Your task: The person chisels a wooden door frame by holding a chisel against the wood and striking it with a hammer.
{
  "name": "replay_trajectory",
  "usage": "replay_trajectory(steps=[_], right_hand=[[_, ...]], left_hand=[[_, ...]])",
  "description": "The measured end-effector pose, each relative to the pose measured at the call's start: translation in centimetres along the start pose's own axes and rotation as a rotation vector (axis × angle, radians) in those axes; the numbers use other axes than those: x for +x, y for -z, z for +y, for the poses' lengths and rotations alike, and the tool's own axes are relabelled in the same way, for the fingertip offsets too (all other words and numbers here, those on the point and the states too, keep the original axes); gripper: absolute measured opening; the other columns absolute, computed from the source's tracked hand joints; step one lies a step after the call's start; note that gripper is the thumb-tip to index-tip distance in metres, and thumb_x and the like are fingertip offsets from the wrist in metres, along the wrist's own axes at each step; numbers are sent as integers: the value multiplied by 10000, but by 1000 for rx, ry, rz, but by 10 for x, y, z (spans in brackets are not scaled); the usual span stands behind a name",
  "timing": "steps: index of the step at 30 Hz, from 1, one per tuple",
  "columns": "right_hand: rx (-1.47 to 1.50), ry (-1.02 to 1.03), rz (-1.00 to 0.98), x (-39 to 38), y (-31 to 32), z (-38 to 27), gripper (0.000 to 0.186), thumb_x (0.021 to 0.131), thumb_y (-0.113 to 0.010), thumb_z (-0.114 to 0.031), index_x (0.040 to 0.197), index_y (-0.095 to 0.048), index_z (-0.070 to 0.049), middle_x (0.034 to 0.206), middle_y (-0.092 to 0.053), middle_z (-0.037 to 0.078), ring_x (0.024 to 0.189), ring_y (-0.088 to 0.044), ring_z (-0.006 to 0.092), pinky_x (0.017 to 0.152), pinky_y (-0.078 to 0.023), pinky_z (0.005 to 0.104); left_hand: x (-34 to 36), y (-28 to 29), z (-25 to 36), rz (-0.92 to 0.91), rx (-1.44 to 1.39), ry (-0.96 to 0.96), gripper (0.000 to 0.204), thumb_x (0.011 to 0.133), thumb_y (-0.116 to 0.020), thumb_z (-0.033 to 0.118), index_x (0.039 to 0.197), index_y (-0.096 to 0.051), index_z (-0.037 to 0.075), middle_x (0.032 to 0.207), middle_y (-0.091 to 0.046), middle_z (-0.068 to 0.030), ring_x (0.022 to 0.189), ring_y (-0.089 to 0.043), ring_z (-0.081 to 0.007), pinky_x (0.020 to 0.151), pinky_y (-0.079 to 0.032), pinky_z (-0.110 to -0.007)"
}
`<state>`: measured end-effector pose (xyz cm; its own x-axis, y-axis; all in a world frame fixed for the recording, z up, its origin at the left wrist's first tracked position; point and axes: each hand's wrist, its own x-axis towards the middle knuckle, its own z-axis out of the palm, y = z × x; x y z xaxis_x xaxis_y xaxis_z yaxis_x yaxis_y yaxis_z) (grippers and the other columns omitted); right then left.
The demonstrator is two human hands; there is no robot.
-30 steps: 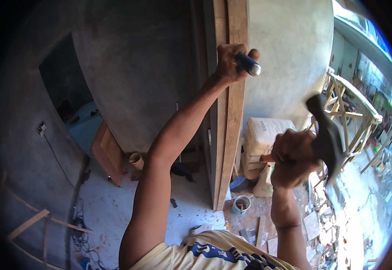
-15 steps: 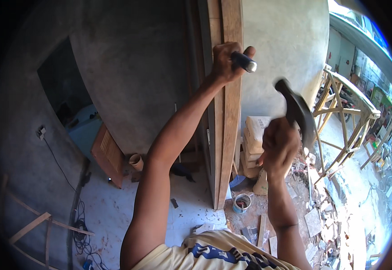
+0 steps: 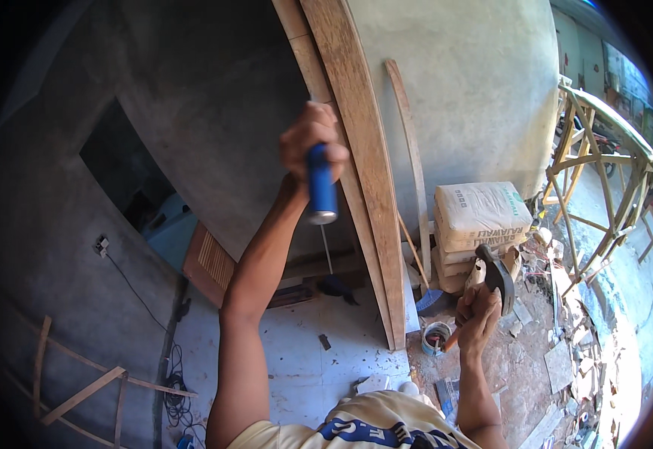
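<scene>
My left hand (image 3: 308, 142) is closed around a chisel (image 3: 322, 183) with a blue handle and a metal end cap. The handle points down toward me, slightly blurred, and the blade is mostly hidden behind the fingers. This hand is at the inner left edge of an upright wooden door frame (image 3: 364, 150); whether the blade touches the wood I cannot tell. Lower right, my right hand (image 3: 476, 314) grips a claw hammer (image 3: 497, 283) near its dark head. The hammer's orange-brown handle end shows below the fist, apart from the frame.
Cement bags (image 3: 484, 206) are stacked beyond my right hand, with a bucket (image 3: 436, 338) and a blue broom (image 3: 431, 301) nearer. Rubble (image 3: 566, 359) covers the ground at right, by a wooden trestle (image 3: 603, 161). Coiled cable (image 3: 177, 385) lies at lower left.
My left hand has shifted left and down along the frame with the chisel, whose handle now points downward. My right hand has dropped lower with the hammer, and the whole view has shifted.
</scene>
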<state>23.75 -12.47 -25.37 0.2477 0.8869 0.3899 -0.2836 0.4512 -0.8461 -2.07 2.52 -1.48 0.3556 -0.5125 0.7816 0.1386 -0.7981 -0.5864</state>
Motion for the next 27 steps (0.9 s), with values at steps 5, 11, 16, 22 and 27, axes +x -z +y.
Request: replay_trajectory(steps=[5, 11, 16, 22, 27], right_hand=[[41, -70, 1, 6, 8, 9, 571, 951, -318, -629, 816, -429, -85, 544, -324, -45, 420, -235, 29, 384, -145, 207], [19, -112, -26, 8, 12, 11, 554, 968, -300, -603, 806, -430, -89, 545, -324, -47, 421, -230, 27, 382, -145, 201], [75, -159, 7, 12, 16, 14, 541, 974, -300, -590, 813, -431, -91, 544, -321, -49, 415, -227, 27, 376, -147, 201], [110, -176, 28, 13, 17, 18, 531, 982, -292, -576, 813, -429, -91, 541, -320, -49, 412, -228, 26, 372, -145, 199], [97, -161, 21, 13, 16, 17, 534, 982, -291, -578, 809, -427, -91, 541, -318, -49, 412, -227, 26, 373, -143, 199]], left_hand=[[25, 1, 9, 262, -197, 417, 522, 990, -318, 504, 652, -288, 107, 544, -250, -1, 497, -233, -138, 515, -302, -298], [17, -4, -4, 291, -160, 553, 567, 979, -239, 580, 649, -256, 119, 516, -200, 26, 473, -169, -121, 493, -243, -290], [16, -9, -6, 307, -175, 545, 564, 980, -225, 579, 650, -254, 122, 514, -195, 27, 473, -163, -121, 490, -236, -288], [11, -6, -7, 275, -189, 524, 567, 977, -212, 586, 653, -256, 122, 522, -197, 28, 481, -157, -121, 498, -240, -287], [6, -4, -8, 251, -219, 512, 566, 973, -199, 591, 663, -265, 122, 530, -207, 28, 491, -154, -123, 510, -243, -291]])
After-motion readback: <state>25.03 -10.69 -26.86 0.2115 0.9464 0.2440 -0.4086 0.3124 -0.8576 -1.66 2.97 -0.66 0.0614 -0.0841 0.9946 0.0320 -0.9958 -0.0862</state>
